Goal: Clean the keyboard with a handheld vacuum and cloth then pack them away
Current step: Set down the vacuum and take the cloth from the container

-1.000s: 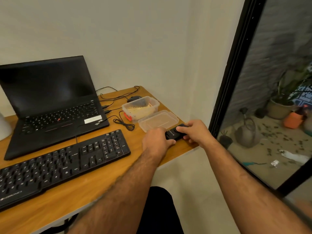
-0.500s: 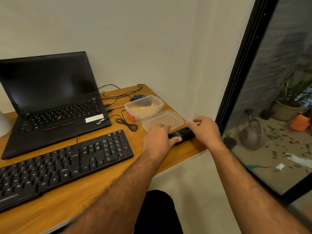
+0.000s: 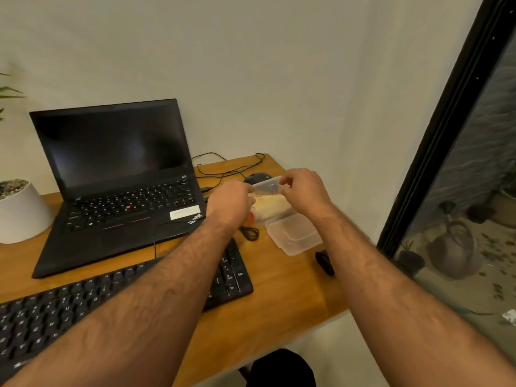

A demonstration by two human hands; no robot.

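Note:
The black keyboard point(image 3: 83, 308) lies along the desk's front, partly under my left forearm. Both hands are at the clear plastic container point(image 3: 266, 188) behind it. My left hand point(image 3: 231, 203) grips its left side and my right hand point(image 3: 304, 191) pinches its right rim. A pale yellow cloth point(image 3: 272, 205) shows inside the container. The container's clear lid point(image 3: 293, 233) lies on the desk just in front of it. The small black handheld vacuum point(image 3: 324, 261) lies by itself near the desk's right edge, with neither hand on it.
An open black laptop point(image 3: 117, 177) stands behind the keyboard, with a white plant pot point(image 3: 19, 213) to its left. A black mouse point(image 3: 257, 177) and thin black cables point(image 3: 248, 233) lie around the container. The wooden desk point(image 3: 279, 303) ends at a glass door frame point(image 3: 435, 141) on the right.
Both hands let go of the black vacuum, which now lies near the desk's right edge, and moved back to take hold of the clear container. The camera view shifted left.

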